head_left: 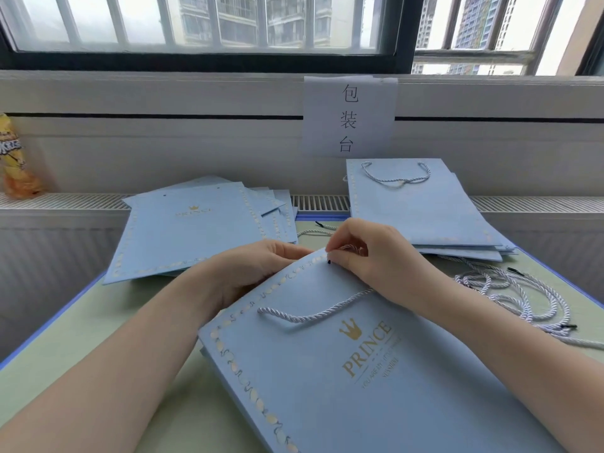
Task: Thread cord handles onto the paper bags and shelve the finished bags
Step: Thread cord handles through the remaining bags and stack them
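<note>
**Second end of the cord handle being threaded through the bag**

The threading step is judged to be in hand, not the shelving. A blue paper bag (pixel 359 371) is lain flat on the surface (pixel 98 325), its top edge tilted away from the camera. One end of a cord handle (pixel 313 313) appears to be seated already in a hole near the left of the top edge, and the cord is looped across the bag's face to the right. The black-tipped free end is seen at the top edge, near the second hole.

The right hand (pixel 379 256) is curled, and the cord near that tip is pinched between thumb and fingers. The left hand (pixel 258 266) is wrapped round the bag's top edge from behind, fingers curled, so the paper is steadied.

The next move is judged to call for the tip to be pushed through the hole and secured inside.

Unthreaded bags (pixel 196 227) are stacked at far left, finished bags (pixel 421 210) at far right, and loose cords (pixel 516 295) are heaped just beside the right forearm.
</note>
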Demonstrator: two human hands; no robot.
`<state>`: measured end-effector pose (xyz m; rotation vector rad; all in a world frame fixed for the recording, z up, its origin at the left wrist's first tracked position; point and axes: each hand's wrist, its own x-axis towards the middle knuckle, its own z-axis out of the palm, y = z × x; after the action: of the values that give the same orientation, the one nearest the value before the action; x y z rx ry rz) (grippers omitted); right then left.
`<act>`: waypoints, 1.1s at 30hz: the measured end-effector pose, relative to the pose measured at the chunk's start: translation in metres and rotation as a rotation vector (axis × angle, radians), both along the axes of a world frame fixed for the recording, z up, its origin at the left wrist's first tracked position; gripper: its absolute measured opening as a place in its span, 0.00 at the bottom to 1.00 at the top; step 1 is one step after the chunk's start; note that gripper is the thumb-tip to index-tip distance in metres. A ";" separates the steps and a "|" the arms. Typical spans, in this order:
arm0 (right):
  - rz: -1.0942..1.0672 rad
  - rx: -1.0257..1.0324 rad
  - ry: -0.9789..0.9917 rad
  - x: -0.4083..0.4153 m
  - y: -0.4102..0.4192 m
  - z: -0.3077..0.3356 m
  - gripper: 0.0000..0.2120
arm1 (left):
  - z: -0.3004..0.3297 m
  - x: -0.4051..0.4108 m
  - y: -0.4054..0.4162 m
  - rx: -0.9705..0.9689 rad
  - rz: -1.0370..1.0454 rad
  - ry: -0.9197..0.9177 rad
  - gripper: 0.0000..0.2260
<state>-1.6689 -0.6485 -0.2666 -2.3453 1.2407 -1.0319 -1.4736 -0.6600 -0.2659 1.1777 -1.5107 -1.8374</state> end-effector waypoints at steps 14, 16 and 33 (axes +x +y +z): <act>0.122 0.168 -0.022 -0.003 -0.002 -0.002 0.02 | 0.000 -0.008 -0.001 -0.041 -0.014 -0.223 0.10; 0.128 0.186 -0.029 -0.003 -0.003 -0.001 0.04 | 0.000 -0.009 0.000 -0.056 0.008 -0.265 0.10; 0.124 0.568 -1.047 -0.011 -0.003 0.021 0.06 | 0.023 0.012 0.012 -0.256 -0.080 -0.329 0.11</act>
<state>-1.6797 -0.6516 -0.2456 -1.1314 0.7789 -1.3457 -1.4618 -0.6480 -0.2429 1.3560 -1.9326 -1.4913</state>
